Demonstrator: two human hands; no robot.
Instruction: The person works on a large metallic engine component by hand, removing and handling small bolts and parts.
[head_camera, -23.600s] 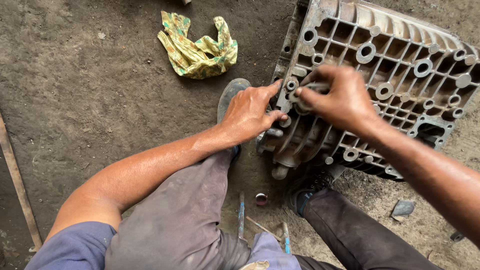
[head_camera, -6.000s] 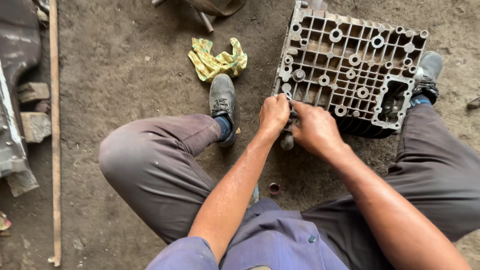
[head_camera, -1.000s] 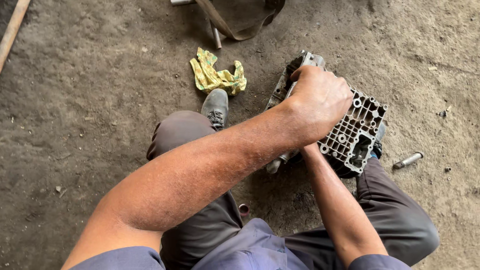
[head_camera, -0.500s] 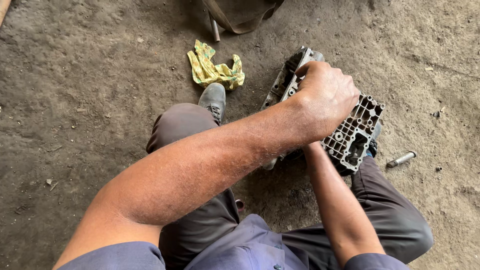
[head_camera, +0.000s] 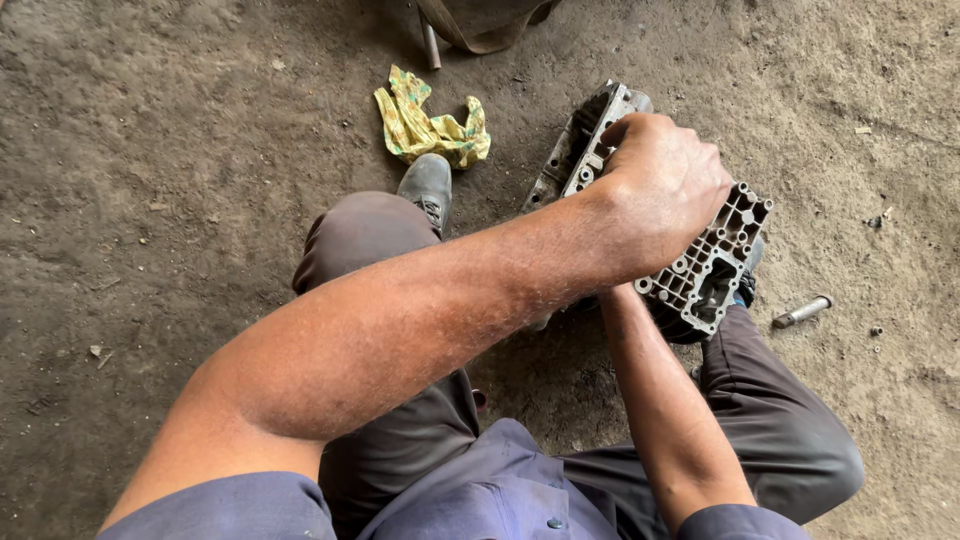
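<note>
A grey cast-metal casing, ribbed and full of bolt holes, stands tilted on the dirt floor right of centre in the frame, between the person's knees. The left hand lies over its upper edge, fingers curled shut around the casting. The right hand is hidden behind the left; only its forearm shows, running up under the casing from the lower right, so its fingers cannot be judged. Just left of the casing a grey shoe rests on the floor, and above the shoe lies a crumpled yellow-green rag. A short metal pin lies on the dirt to the right of the casing, near the right knee. Dark trousers fill the lower frame.
</note>
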